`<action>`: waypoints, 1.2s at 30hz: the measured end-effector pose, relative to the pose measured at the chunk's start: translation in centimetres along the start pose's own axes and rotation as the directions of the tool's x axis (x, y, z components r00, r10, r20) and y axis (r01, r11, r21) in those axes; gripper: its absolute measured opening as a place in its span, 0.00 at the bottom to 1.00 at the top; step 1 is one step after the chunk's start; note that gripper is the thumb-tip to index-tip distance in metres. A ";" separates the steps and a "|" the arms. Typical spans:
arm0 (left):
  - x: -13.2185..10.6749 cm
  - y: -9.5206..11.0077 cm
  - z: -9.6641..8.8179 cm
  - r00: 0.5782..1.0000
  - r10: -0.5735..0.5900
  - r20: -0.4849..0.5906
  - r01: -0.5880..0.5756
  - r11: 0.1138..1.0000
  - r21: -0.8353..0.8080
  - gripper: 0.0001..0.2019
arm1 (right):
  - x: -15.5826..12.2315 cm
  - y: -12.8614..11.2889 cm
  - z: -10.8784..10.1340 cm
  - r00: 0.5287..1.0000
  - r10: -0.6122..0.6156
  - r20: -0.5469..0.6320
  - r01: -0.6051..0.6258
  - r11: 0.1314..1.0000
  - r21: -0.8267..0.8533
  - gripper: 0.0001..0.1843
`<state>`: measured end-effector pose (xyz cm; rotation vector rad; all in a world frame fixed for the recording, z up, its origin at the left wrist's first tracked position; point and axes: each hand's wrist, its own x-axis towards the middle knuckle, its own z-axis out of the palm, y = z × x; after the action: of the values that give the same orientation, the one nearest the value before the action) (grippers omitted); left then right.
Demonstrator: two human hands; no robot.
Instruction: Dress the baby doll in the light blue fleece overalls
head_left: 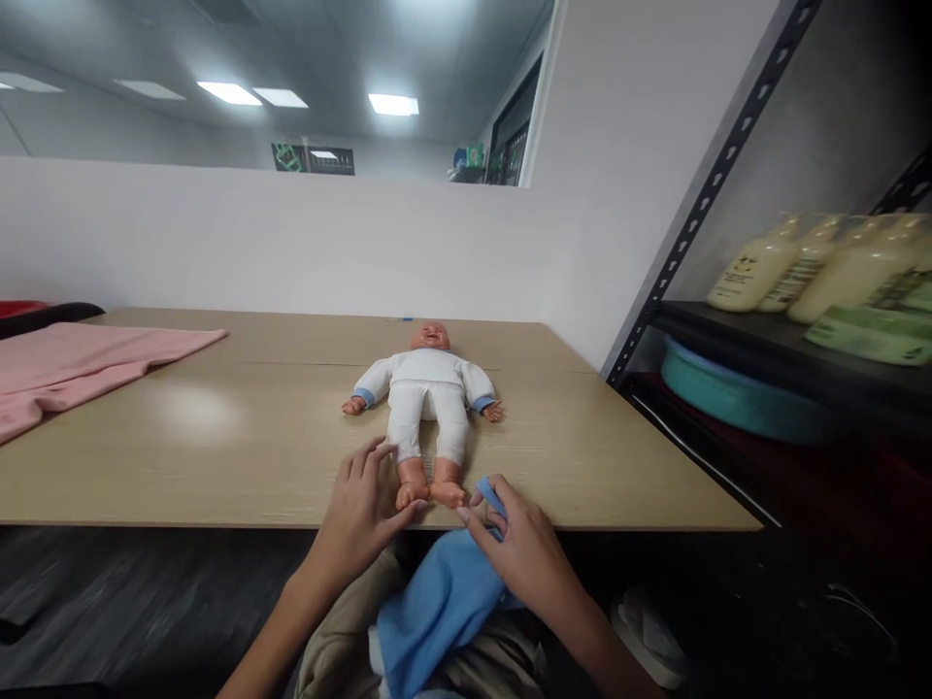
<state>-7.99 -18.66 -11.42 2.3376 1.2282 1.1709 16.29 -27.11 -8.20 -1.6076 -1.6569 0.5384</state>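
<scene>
A baby doll (pixel 426 398) in a white suit with blue cuffs lies on its back on the wooden table (pixel 254 437), bare feet toward me at the front edge. My left hand (pixel 360 515) rests open on the table edge, fingers spread beside the doll's left foot. My right hand (pixel 520 549) is closed in a pinch on a light blue cloth (pixel 437 607) that drapes down over my lap, just right of the doll's feet.
A pink cloth (pixel 80 364) lies on the table's far left. A metal shelf rack (pixel 728 146) stands at the right with cream bottles (pixel 822 267), a green pack and a teal basin (pixel 735 398). A white partition wall runs behind the table.
</scene>
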 end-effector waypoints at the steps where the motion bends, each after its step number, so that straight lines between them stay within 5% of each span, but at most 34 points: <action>1: 0.4 -0.7 0.2 1.000 -0.020 0.021 0.020 1.000 -0.016 0.36 | 0.3 0.7 0.6 0.999 0.023 -0.025 -0.024 0.999 -0.045 0.13; 13: 5.6 -3.2 1.3 0.983 -0.117 0.141 0.127 0.990 -0.062 0.35 | 5.9 1.1 0.7 0.979 0.113 -0.172 -0.170 0.915 -0.366 0.07; 17: 6.9 -3.4 2.1 0.984 -0.137 0.110 0.138 0.990 0.001 0.31 | 6.7 1.5 -0.3 0.975 0.101 -0.197 -0.154 0.949 -0.275 0.13; 21: 6.2 -3.1 2.4 0.982 -0.172 0.083 0.169 0.985 0.046 0.24 | 4.5 1.8 -1.2 0.983 0.078 -0.167 -0.081 0.997 -0.013 0.19; 25: 4.4 -0.3 1.9 0.995 -0.097 0.006 0.097 0.995 -0.006 0.22 | 1.4 0.6 -1.1 0.989 0.065 -0.129 -0.039 0.981 0.189 0.23; 29: 3.0 4.6 0.4 0.957 0.090 0.277 0.037 0.907 -0.420 0.24 | -0.6 -2.3 -2.3 0.989 0.056 -0.137 -0.003 0.935 0.356 0.27; 33: 2.6 7.3 -1.0 0.940 0.179 0.290 0.027 0.809 -0.587 0.23 | -0.3 -5.9 -5.4 0.997 0.049 0.061 -0.077 0.773 0.630 0.33; 36: 2.1 7.6 -1.2 0.920 0.194 0.340 0.120 0.687 -0.717 0.33 | 1.5 -9.0 -7.0 0.991 -0.087 0.105 -0.004 0.749 0.663 0.26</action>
<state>-3.83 -21.88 -5.37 1.8302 0.4289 0.8934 15.76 -28.13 3.25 -1.0127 -1.3523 1.0897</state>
